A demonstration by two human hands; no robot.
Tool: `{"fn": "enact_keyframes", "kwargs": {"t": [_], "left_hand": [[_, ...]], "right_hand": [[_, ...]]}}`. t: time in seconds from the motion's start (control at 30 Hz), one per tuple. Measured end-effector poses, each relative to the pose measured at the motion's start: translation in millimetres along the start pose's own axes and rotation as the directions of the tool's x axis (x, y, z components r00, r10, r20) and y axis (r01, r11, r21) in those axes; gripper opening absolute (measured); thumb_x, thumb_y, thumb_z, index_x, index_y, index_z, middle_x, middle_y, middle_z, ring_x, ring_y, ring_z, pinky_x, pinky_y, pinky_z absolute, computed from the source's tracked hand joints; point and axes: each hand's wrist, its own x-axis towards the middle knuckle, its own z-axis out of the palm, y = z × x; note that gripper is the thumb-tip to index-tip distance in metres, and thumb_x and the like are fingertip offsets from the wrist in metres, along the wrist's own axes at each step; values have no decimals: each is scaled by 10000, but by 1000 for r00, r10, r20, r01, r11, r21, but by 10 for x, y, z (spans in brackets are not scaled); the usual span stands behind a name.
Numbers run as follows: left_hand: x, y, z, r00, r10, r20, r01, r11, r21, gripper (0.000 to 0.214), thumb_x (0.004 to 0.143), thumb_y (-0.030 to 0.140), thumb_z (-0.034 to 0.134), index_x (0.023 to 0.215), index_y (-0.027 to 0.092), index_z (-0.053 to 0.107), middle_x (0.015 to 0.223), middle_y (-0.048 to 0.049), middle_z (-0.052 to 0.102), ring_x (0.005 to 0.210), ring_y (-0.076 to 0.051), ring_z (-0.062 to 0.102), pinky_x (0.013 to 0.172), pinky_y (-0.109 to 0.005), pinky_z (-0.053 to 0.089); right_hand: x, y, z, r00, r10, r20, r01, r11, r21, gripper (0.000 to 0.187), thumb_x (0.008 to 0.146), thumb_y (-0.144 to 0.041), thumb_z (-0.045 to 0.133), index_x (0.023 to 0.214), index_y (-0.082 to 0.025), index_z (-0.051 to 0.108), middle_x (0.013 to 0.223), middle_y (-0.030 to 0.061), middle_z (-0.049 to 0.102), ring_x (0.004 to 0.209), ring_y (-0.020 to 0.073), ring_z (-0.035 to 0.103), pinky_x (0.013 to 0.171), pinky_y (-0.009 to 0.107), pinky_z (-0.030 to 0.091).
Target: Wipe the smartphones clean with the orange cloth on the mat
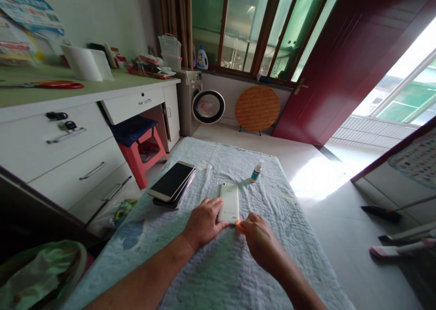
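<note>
I saw a phone stack (pixel 173 183) on the pale-blue cloth (pixel 284 223) | left hand (pixel 203 221) held the white phone (pixel 229 204) — fingers over its left edge, thumb at its bottom edge | that phone lay flat, mid-cloth | small orange piece (pixel 239 227) sat at its bottom right corner — pinched in the right hand (pixel 258 237) | small bottle (pixel 255 172) stood upright beyond.

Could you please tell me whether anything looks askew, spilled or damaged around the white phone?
The stack of phones left of the white phone looks askew: its edges do not line up. Behind, the round door of the washing machine hangs open. No spill or clear damage shows.
</note>
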Motion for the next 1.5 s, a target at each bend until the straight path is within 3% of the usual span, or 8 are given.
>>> {"fn": "enact_keyframes", "kwargs": {"t": [0.3, 0.43, 0.63, 0.93, 1.1, 1.27, 1.37, 1.5], "left_hand": [[18, -49, -17, 999, 39, 12, -39, 999, -27, 479, 887, 577, 559, 1178, 199, 610, 1265, -95, 630, 1111, -292, 575, 966, -403, 465], [22, -57, -30, 999, 50, 17, -49, 996, -72, 535, 830, 628, 614, 1171, 217, 618, 1240, -82, 638, 1091, -294, 577, 967, -403, 457], [29, -49, -48, 999, 47, 17, -45, 995, -84, 557, 790, 573, 691, 1192, 195, 618, 1222, -97, 640, 1092, -306, 574, 977, -410, 451], [24, -35, -57, 998, 11, 66, -6, 998, -67, 503, 795, 493, 710, 1197, 210, 599, 1258, -85, 630, 1126, -310, 565, 997, -423, 441], [20, -38, -39, 998, -22, 55, 26, 998, -62, 484, 782, 508, 721, 1138, 207, 590, 1151, -82, 645, 1079, -297, 586, 959, -407, 470], [9, -101, 64, 997, -38, -72, 28, 989, -145, 797, 710, 593, 757, 1302, 193, 404, 1249, -143, 547, 1171, -326, 546, 991, -451, 464], [0, -129, 117, 992, -29, -126, 3, 980, -197, 861, 710, 529, 778, 1352, 219, 296, 1320, -150, 473, 1239, -332, 501, 1014, -473, 454], [-4, -147, 160, 985, -41, -169, 5, 977, -211, 903, 748, 376, 725, 1428, 242, 147, 1379, -151, 399, 1285, -320, 467, 1018, -462, 459]], "right_hand": [[224, -80, 96, 984, -168, -55, 166, 986, -30, 217, 940, -146, 495, 858, -227, 678, 862, 14, 548, 812, 148, 454, 726, 250, 326], [514, 71, 153, 982, -150, -112, 141, 987, -79, 208, 926, -171, 522, 862, -220, 713, 868, 29, 544, 822, 162, 447, 729, 256, 332], [1025, 264, 157, 975, -59, -214, 28, 989, -144, 272, 930, -142, 476, 890, -205, 738, 891, 57, 554, 865, 177, 468, 772, 261, 351], [1389, 68, 182, 985, -109, -135, 83, 980, -181, 256, 931, -158, 483, 953, -223, 730, 955, 70, 573, 903, 194, 468, 802, 273, 358], [1372, 7, 171, 976, -201, -80, 187, 970, -154, 242, 931, -176, 496, 939, -227, 733, 990, 67, 580, 943, 196, 465, 835, 279, 369], [1179, -52, 132, 962, -271, -17, 267, 956, -119, 232, 936, -189, 505, 886, -215, 730, 979, 61, 580, 936, 188, 461, 846, 287, 370], [1009, -81, 120, 961, -277, 6, 276, 958, -77, 198, 917, -185, 546, 931, -235, 737, 977, 51, 573, 928, 187, 451, 815, 284, 372], [759, -145, 104, 941, -332, 61, 333, 943, -15, 134, 887, -213, 613, 852, -245, 738, 938, 38, 563, 908, 180, 439, 806, 272, 373]]}}
